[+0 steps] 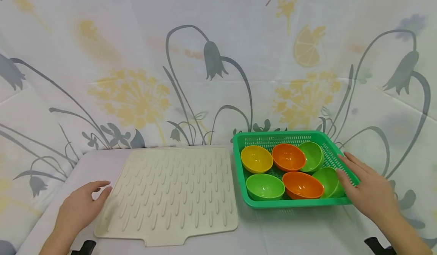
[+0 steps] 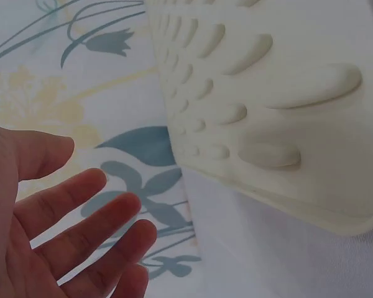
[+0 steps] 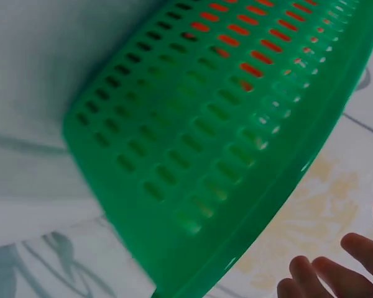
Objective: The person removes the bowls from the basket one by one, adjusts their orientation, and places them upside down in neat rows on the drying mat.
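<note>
My left hand is beside the left edge of a cream ridged mat, fingers loosely bent and holding nothing. The left wrist view shows those fingers spread apart, away from the mat's rim. On the other side, my right hand is at the right end of a green perforated plastic basket, its fingertips overlapping the rim in the head view. Relaxed fingers show just outside the basket in the right wrist view. Inside the basket sit a yellow bowl, two orange bowls and three light green bowls.
A white cloth covers the table. Behind it rises a floral-printed backdrop, close to the far sides of mat and basket. The basket stands just right of the mat. Small black pieces show at both wrists.
</note>
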Demonstrator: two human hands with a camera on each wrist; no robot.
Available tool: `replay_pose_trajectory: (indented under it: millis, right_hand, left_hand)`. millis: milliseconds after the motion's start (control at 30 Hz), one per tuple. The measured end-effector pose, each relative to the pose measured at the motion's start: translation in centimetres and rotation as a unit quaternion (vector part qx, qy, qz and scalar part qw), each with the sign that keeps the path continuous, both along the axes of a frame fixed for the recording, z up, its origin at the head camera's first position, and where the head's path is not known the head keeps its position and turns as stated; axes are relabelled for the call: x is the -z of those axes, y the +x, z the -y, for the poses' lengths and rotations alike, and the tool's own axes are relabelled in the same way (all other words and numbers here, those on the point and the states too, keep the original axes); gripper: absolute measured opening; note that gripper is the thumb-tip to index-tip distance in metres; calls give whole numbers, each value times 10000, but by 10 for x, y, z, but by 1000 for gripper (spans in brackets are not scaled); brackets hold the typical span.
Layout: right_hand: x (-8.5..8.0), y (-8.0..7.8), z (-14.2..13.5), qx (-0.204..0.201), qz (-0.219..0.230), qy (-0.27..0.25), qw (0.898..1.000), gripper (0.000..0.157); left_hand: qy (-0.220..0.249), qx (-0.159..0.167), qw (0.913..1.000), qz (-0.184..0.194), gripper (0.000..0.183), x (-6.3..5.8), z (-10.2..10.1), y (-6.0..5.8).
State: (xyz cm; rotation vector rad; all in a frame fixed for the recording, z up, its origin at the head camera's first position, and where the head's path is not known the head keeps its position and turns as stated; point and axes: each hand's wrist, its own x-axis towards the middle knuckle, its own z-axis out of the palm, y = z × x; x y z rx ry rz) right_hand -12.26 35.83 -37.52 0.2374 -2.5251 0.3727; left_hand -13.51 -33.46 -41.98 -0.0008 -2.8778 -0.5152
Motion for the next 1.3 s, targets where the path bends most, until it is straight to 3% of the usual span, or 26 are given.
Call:
replay_pose_trajectory:
  millis: [167,400,533,633,800,967,1167,1300]
  right_hand:
    - [-9,-11,12,-257,27,-321,9992,42]
    - [-24,-26,28,-657,-206,-512,9963,33]
    - [-33,-36,37,-788,-2,-644,9948,33]
    - [-40,-44,44,-833,238,-788,9931,32]
    - [-51,-57,56,-1042,616,-835,9891,32]
    - [-58,-71,68,-1083,1248,-838,9827,35]
    - [-62,-92,78,-1142,1992,-1009,9680,40]
    - [-60,-106,82,-1278,2236,-1116,9598,39]
  left_hand:
    - [361,-40,9992,172,41,10,11,-15]
    - [927,-135,9913,920,52,18,22,-32]
    - [1382,-275,9811,1326,58,24,25,-40]
    - [1872,-342,9684,1610,61,28,24,-44]
    - [2400,-370,9518,1874,65,31,22,-48]
    - [2324,-408,9529,1904,65,32,22,-53]
    - [2079,-291,9629,1698,66,35,23,-55]
    - [2246,-308,9577,1773,67,36,24,-57]
